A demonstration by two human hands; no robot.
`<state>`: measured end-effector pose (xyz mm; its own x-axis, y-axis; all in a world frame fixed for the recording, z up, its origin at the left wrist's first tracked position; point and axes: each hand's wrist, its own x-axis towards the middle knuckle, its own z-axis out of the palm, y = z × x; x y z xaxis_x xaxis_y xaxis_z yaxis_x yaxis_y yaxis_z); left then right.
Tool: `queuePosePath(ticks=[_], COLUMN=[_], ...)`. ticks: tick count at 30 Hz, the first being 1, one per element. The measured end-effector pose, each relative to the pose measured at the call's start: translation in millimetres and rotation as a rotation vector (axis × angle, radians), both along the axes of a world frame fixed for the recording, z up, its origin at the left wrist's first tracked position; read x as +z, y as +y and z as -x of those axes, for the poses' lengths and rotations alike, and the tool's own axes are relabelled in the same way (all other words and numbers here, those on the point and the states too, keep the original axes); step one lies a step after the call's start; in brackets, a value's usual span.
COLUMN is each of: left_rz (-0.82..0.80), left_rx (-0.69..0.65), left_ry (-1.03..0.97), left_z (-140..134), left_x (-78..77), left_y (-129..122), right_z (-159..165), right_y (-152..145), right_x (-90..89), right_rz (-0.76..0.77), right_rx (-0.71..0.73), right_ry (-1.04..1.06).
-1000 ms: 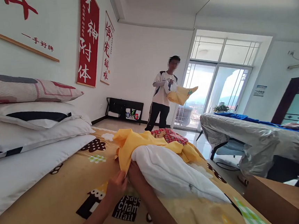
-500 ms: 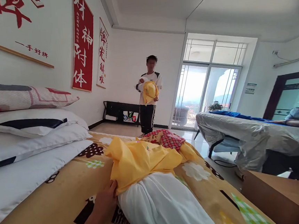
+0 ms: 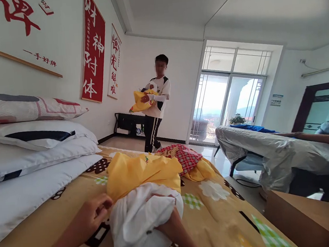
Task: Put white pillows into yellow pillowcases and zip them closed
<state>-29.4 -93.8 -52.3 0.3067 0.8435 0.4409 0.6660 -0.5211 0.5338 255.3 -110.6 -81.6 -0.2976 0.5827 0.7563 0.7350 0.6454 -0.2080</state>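
One crumpled white pillow (image 3: 139, 225) bunching against creased yellow cover (image 3: 142, 171), left hand (image 3: 93, 212) half-curling beside them, right hand (image 3: 171, 222) partly hiding among white folds, grips undetermined, patterned bedspread (image 3: 219, 218) lying beneath, white wall (image 3: 185, 83) standing behind.

A single view looks out from your head, facing forward and somewhat down across a patterned cover (image 3: 219, 222). Your left hand (image 3: 93, 214) and right hand (image 3: 173, 222) sit close, low in the frame. Beyond them, well away, the view reaches the back wall (image 3: 185, 75) and glass doors (image 3: 211, 100). It takes in much of the room, whose upright lines lean.
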Motion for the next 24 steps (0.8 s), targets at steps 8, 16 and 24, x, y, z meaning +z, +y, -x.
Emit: queuePosePath(ticks=[8, 16, 24], left_rz=[-0.399, -0.26, -0.15], left_rx=[-0.049, -0.137, -0.514], left_ry=[0.109, -0.456, -0.79], left_z=[-66, -145, -233], left_x=[65.7, 88.8, 161.2], left_y=[69, 78, 18], right_z=[109, 52, -19], right_y=[-14, -3, -78], right_x=[-4.0, 33.6, 103.8], right_rz=[-0.205, -0.68, -0.804], right_rx=[0.233, -0.208, -0.297], right_ry=[-0.391, 0.013, -0.126])
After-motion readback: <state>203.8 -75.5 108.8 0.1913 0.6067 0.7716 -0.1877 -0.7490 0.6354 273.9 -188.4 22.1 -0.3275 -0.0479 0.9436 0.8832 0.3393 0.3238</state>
